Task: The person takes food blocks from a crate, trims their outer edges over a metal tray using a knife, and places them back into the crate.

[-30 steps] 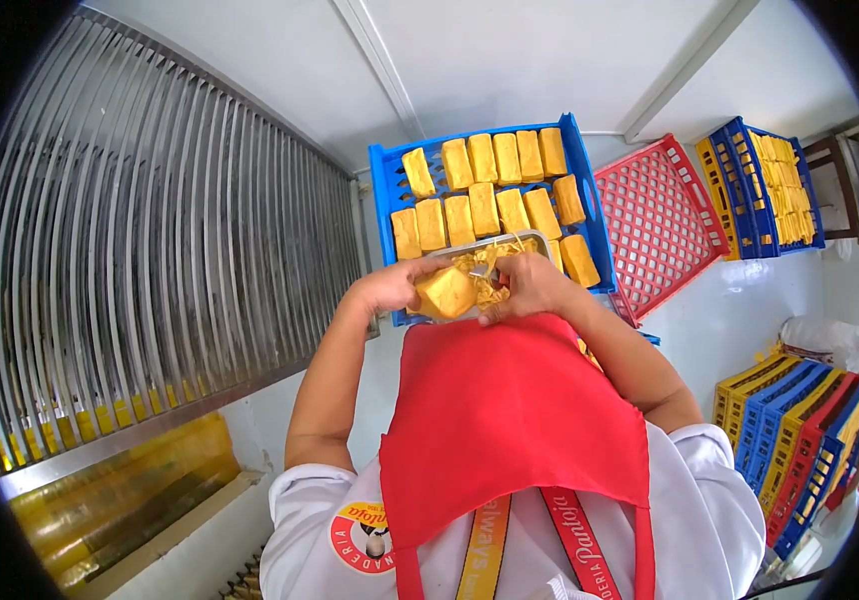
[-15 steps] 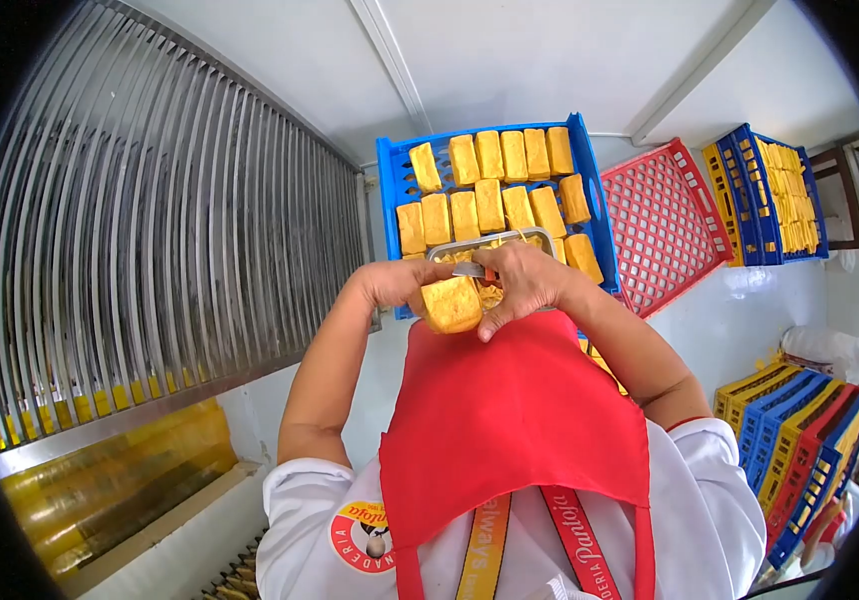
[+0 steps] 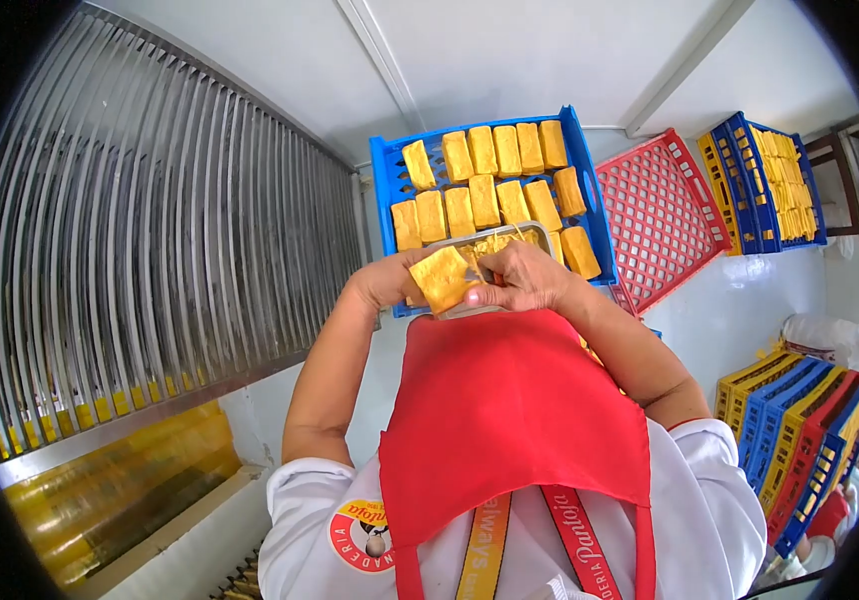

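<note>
A small golden-yellow loaf [image 3: 440, 280] is gripped by my left hand [image 3: 380, 283], tilted with one flat face up. My right hand [image 3: 532, 276] is closed around a small knife, its thumb against the loaf's near right edge. The knife's handle is hidden by my fingers, and its blade barely shows behind the loaf. Under both hands sits a metal pan [image 3: 548, 240] with yellow crumbs and trimmings [image 3: 498, 242] in it. The pan rests over a blue crate [image 3: 382, 185] in which several similar loaves [image 3: 485, 200] stand in rows.
A red plastic crate [image 3: 662, 215] leans right of the blue one. Farther right are a dark blue crate of loaves [image 3: 762, 190] and stacked coloured crates [image 3: 795, 440]. A slatted metal rack [image 3: 165, 220] fills the left side, above yellow plastic sheeting [image 3: 130, 480].
The loaf has turned and tilted in my left hand, moving slightly up and left. My right thumb has shifted up onto its edge, and the knife blade is now mostly hidden.
</note>
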Demonstrator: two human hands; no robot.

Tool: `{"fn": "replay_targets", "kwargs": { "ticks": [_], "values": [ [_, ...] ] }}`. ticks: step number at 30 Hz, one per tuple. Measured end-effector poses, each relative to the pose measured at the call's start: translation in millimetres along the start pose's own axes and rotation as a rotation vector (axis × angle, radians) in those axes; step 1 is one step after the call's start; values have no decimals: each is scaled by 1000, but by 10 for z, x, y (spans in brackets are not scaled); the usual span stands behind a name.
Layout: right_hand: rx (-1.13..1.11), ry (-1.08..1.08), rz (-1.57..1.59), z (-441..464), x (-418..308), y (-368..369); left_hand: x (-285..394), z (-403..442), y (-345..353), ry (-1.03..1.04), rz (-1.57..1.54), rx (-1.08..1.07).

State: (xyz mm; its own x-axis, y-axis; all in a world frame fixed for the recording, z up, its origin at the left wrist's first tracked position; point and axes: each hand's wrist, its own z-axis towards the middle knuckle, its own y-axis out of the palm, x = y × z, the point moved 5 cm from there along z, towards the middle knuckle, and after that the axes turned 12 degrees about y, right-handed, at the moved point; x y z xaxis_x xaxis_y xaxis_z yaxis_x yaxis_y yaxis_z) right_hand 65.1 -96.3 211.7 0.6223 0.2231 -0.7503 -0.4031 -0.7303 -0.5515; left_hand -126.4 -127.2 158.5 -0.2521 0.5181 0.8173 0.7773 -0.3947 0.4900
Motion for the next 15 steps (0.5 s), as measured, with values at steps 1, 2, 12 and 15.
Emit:
{"fn": "replay_targets", "kwargs": {
  "ticks": [1, 2, 12, 15],
  "values": [
    [1, 2, 1, 20, 35, 16, -7, 16, -37, -9, 31, 15],
    [79, 35, -36, 40, 94, 4, 26, 16, 0, -11, 31, 13],
    [328, 95, -56, 51, 213, -40, -94, 83, 141, 352, 419, 397],
    [222, 125, 28, 65, 181, 32, -31, 23, 203, 357, 407, 407]
  ]
}}
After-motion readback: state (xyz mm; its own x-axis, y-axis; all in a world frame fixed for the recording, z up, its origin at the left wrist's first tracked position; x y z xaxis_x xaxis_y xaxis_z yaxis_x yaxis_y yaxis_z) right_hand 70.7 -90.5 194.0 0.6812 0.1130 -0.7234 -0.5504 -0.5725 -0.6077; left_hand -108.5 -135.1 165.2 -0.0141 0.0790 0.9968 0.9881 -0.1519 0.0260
